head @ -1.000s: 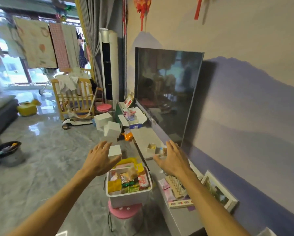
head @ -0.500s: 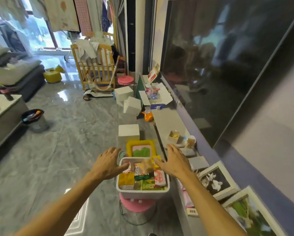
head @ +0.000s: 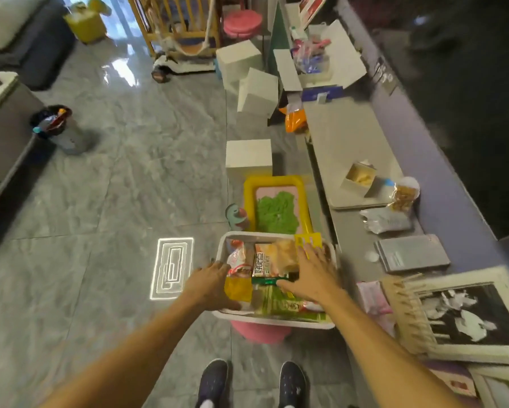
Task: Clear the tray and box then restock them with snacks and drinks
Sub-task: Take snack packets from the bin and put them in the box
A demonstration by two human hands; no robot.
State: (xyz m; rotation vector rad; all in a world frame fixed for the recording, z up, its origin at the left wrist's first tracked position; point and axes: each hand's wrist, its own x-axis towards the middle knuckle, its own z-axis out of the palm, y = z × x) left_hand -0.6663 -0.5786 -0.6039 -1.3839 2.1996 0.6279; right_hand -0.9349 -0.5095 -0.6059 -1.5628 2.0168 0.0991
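Left hand (head: 215,282) is on the near-left edge of the white box (head: 272,319), fingers curled at the rim, so that grip looks half-wrapped on the wall (can't tell if it's actually squeezing). The box sits on a pink stool (head: 259,332), crammed with snack packets (head: 263,265), long axis running away from the person. Right hand (head: 313,275) lies spread flat on the packets, pinching nothing, and it's nearer them. Yellow tray (head: 249,187) sits just beyond.

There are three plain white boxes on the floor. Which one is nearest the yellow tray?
The closest white box, standing alone right behind the yellow tray. The other two sit farther off, close together by the green board.
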